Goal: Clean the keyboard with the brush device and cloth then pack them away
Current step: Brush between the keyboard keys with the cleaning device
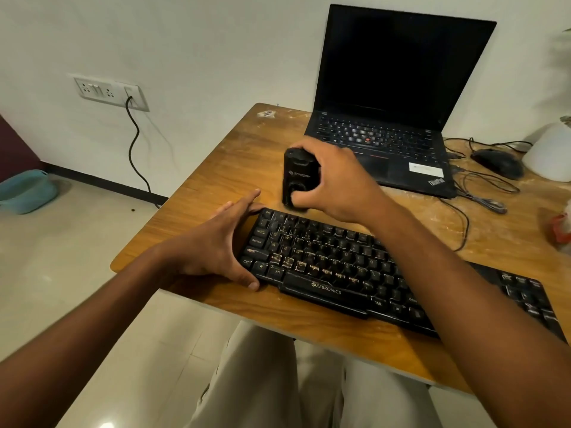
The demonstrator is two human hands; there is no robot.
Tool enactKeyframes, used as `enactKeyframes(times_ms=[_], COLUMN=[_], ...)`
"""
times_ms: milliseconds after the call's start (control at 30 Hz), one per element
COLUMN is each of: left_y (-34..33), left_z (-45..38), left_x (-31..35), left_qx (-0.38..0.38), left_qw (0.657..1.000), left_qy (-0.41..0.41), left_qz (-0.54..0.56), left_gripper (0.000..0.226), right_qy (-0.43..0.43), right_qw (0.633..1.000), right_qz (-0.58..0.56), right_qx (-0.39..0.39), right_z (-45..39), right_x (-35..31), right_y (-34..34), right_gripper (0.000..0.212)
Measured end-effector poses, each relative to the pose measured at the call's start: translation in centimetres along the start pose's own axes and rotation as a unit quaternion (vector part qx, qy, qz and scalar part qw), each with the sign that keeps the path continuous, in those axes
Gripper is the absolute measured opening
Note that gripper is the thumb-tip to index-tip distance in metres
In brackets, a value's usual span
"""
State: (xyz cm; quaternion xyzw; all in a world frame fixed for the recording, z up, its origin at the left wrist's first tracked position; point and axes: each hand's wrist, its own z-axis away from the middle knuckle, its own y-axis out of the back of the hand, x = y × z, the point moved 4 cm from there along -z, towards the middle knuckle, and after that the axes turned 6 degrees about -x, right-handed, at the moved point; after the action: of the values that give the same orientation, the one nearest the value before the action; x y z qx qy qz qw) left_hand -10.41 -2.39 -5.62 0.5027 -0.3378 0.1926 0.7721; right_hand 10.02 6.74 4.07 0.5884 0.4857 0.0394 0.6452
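- Your right hand wraps its fingers around the brush device, a black, blocky thing with round ends, just behind the keyboard.
- Your left hand lies flat and wide, fingers straight, touching the keyboard's left edge.
- The flat black keyboard with bumpy keys rests on the scratched wooden surface.
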Motion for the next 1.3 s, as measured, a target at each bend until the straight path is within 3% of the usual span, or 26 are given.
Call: enactKeyframes(times_ms=[67,167,400,567,667,800,967,1033,1200,1300], left_y=[0.0,0.0,0.0,0.0,-0.1,-0.1,-0.1,-0.1,-0.1,-0.1], left_z=[0.0,0.0,0.0,0.0,-0.1,0.0,-0.1,-0.1,0.0,0.0], left_x=[0.1,0.0,0.0,0.1,0.2,0.1,0.0,0.0,0.0,0.0], left_qx=[0.001,0.004,-0.001,0.0,0.006,0.008,-0.001,-0.003,0.002,0.003], left_qw=[1.0,1.0,1.0,1.0,1.0,1.0,1.0,1.0,1.0,1.0], left_qy=[0.003,0.0,0.001,0.007,0.001,-0.001,0.01,0.011,0.01,0.002], left_qz=[0.001,0.0,-0.003,-0.001,0.007,0.003,-0.002,-0.004,-0.002,0.003], left_gripper=[0.16,0.161,0.161,0.161,0.161,0.161,0.162,0.162,0.161,0.159], right_qy=[0.011,0.011,-0.031,0.004,0.039,0.04,-0.02,-0.034,0.002,0.016], right_qw=[0.998,0.997,0.997,0.997,0.991,0.998,0.992,0.988,0.999,0.997], right_qz=[-0.046,-0.066,0.048,-0.06,-0.105,-0.037,0.073,0.087,-0.039,-0.075], right_qx=[0.035,0.026,-0.059,0.05,0.066,0.035,-0.103,-0.12,-0.007,0.013], right_z=[-0.5,-0.3,1.8,0.9,0.8,1.5,1.6,1.3,0.6,0.8], right_x=[-0.5,-0.1,1.6,-0.1,-1.7,-1.3,-0.4,-0.1,-1.1,-1.5], right_y=[-1.5,-3.4,0.3,0.1,-2.4,-4.2,-1.2,0.1,-1.4,-3.7], right_gripper=[0.061,0.059,0.068,0.059,0.06,0.06,0.067,0.062,0.061,0.058])
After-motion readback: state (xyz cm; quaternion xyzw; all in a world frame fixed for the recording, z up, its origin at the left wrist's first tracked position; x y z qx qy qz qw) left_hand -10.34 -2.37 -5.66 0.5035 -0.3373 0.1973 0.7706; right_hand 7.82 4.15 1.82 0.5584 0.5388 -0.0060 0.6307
